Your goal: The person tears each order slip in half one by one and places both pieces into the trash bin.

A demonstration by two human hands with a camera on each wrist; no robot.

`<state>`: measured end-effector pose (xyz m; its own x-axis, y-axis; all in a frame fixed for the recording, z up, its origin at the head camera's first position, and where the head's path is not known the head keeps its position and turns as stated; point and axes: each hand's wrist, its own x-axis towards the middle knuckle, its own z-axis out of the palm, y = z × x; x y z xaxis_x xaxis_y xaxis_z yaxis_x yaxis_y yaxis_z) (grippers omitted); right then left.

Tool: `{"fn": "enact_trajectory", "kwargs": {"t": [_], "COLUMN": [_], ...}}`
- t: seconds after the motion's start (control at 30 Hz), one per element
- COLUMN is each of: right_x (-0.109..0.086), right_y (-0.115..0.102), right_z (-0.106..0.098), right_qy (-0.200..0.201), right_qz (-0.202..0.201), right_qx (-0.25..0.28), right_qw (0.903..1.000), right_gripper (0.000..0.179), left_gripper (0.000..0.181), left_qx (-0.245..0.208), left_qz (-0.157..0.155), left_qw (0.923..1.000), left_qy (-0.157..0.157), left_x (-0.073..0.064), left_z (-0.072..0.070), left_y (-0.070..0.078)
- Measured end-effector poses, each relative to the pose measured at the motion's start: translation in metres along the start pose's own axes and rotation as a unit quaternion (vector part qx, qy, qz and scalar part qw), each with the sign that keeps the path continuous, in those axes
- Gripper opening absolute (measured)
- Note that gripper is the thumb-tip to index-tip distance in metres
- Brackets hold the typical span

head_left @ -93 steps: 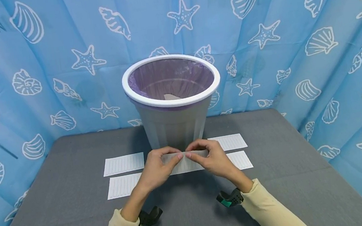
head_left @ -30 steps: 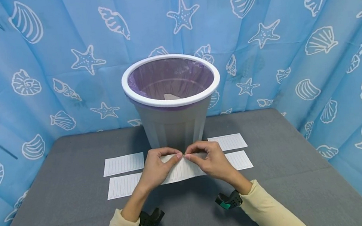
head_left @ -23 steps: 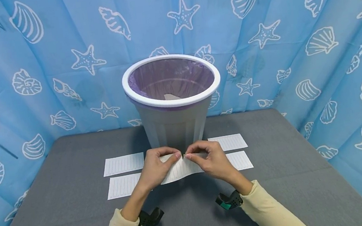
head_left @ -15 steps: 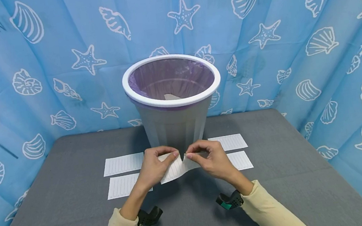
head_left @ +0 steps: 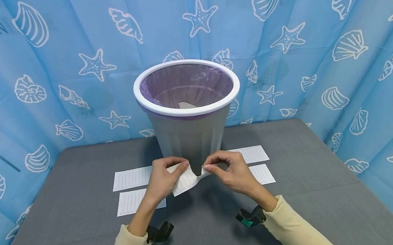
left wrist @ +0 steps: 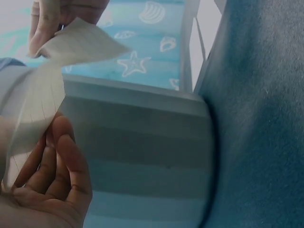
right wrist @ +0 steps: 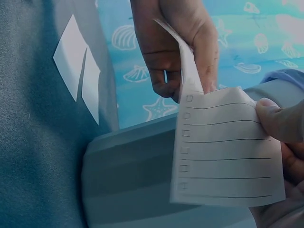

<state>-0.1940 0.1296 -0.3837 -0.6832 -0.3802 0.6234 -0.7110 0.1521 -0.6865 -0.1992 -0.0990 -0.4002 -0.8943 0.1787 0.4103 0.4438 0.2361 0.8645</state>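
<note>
A white ruled paper slip (head_left: 184, 182) with small printed checkboxes is stretched between both hands in front of the bin. It is split from its top edge near the middle, and its halves are still joined along the bottom. My left hand (head_left: 161, 180) pinches the left half between thumb and fingers. The right hand (head_left: 235, 171) pinches the right half, which bends away. In the right wrist view the slip (right wrist: 228, 152) shows its lines and boxes, with the right thumb (right wrist: 278, 118) pressed on its edge. The left wrist view shows the slip (left wrist: 40, 102) twisted.
Behind the hands stands a grey waste bin (head_left: 190, 135) with a white rim and purple liner; a pale scrap (head_left: 186, 105) lies inside. Two slips lie left, including one upper slip (head_left: 130, 179), and two right, including one lower slip (head_left: 263, 174). A blue shell-patterned curtain (head_left: 105, 97) hangs behind the grey table (head_left: 67, 236).
The slip was whole at first; a split opened at its top middle and widened downward. The left hand moved left and slightly up, and the right hand drifted slightly right.
</note>
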Motion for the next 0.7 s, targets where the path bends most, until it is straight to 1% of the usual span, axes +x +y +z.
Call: {"fn": "enact_trajectory", "kwargs": {"t": [0.17, 0.43, 0.7], "right_x": [0.000, 0.000, 0.000], "right_y": [0.001, 0.001, 0.000], "right_z": [-0.001, -0.004, -0.004], "right_qy": [0.008, 0.011, 0.011], "right_qz": [-0.013, -0.004, -0.011], "right_qx": [0.002, -0.007, -0.007], "right_qw": [0.9999, 0.9999, 0.9999], "right_gripper": [0.015, 0.012, 0.014], "left_gripper": [0.017, 0.014, 0.014], "left_qx": [0.004, 0.018, 0.025], "left_qz": [0.000, -0.019, -0.030], "left_qw": [0.9999, 0.9994, 0.9988], "left_qy": [0.012, 0.024, 0.031], "left_x": [0.001, 0.002, 0.001], "left_z": [-0.004, -0.009, -0.012], "left_y": [-0.001, -0.002, 0.000]}}
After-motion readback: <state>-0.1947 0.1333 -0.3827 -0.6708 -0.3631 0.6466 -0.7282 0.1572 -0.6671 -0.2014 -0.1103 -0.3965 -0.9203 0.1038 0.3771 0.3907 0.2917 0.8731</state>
